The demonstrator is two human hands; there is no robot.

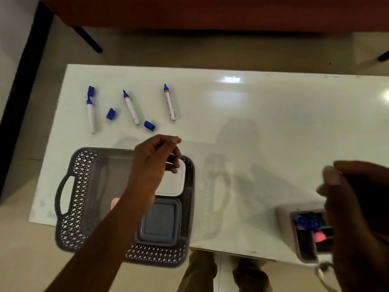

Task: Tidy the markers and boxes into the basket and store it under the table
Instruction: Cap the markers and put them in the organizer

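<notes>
Hovering over the grey basket (82,186), the person's left hand (155,163) has its fingers curled, the fingertips (174,170) lying across the far edge of a white box (174,184). I cannot tell whether the hand grips that box or only hangs above it. The basket sits at the near left edge of the white table (273,123), its near side jutting out past the edge. Inside it, the white box lies toward the far right corner, a grey box (159,222) lies just nearer than it, and a pink box (115,202) peeks out from under the forearm.

Farther back on the table, well apart from the basket, three markers lie uncapped with their blue tips pointing away: a left marker (91,114), a middle marker (131,108) and a right marker (170,104). Three blue caps lie loose among them: one cap (91,90) touching the left marker's tip, a second cap (111,114) between the left and middle markers, a third cap (149,125) just beside the middle marker's near end.

The right hand (353,199) is close to the camera and blurred, raised over a grey organiser (284,216) at the near right edge that holds blue, green and pink items. Its fingers look bent, but I cannot tell whether it holds anything.
</notes>
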